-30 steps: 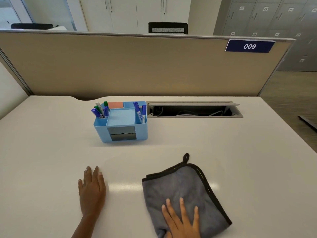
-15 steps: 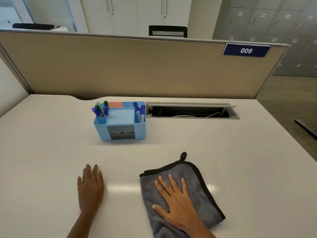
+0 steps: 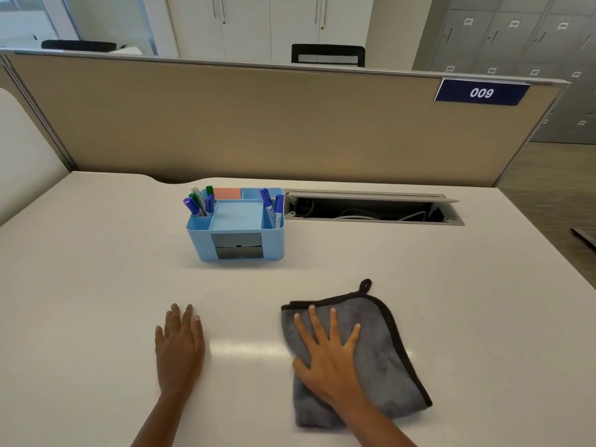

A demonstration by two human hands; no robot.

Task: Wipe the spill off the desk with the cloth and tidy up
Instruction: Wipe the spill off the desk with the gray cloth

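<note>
A grey cloth (image 3: 385, 346) with black edging and a hanging loop lies folded on the white desk (image 3: 96, 272), at the front right of centre. My right hand (image 3: 327, 358) lies flat on the cloth's left half with its fingers spread, pressing down rather than gripping. My left hand (image 3: 179, 346) rests palm down on the bare desk, left of the cloth and apart from it, holding nothing. Between the hands the desk shows only a bright reflection; I cannot make out any spill.
A light blue desk organiser (image 3: 237, 230) with several markers and sticky notes stands behind the hands. To its right is an open cable slot (image 3: 371, 209) in the desk. A beige partition (image 3: 258, 124) with a "009" sign closes the back. The desk's right edge drops to the floor.
My right hand has slid forward over the cloth, from its near edge to its upper left part, and the cloth has shifted a little. The left hand has stayed put.
</note>
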